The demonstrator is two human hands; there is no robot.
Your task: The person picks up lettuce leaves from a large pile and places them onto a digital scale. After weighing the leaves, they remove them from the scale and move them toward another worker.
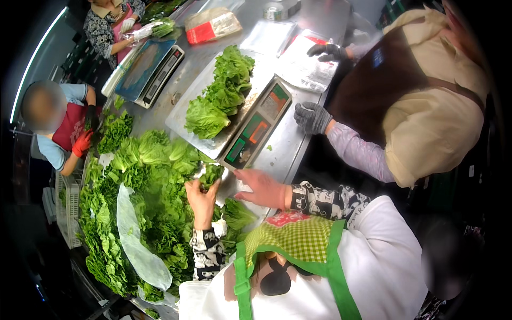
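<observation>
My bare left hand (202, 202) pinches a small piece of leafy lettuce (211, 175) between thumb and fingers, over the edge of a big pile of lettuce (156, 192). To its right, my right hand (262, 189) in a thin reddish glove has its fingers apart and holds nothing. Just beyond both hands lies a digital scale (259, 132); several lettuce heads (224, 94) rest in a row on its metal pan. Another lettuce head (238, 214) lies close below my hands, by the apron.
A person in a brown apron (356, 92), hands in grey gloves, stands at the right. Two other people work at the far left. A second scale (146, 74), plastic bags (212, 25) and a translucent sheet (138, 244) lie on the metal table (192, 72).
</observation>
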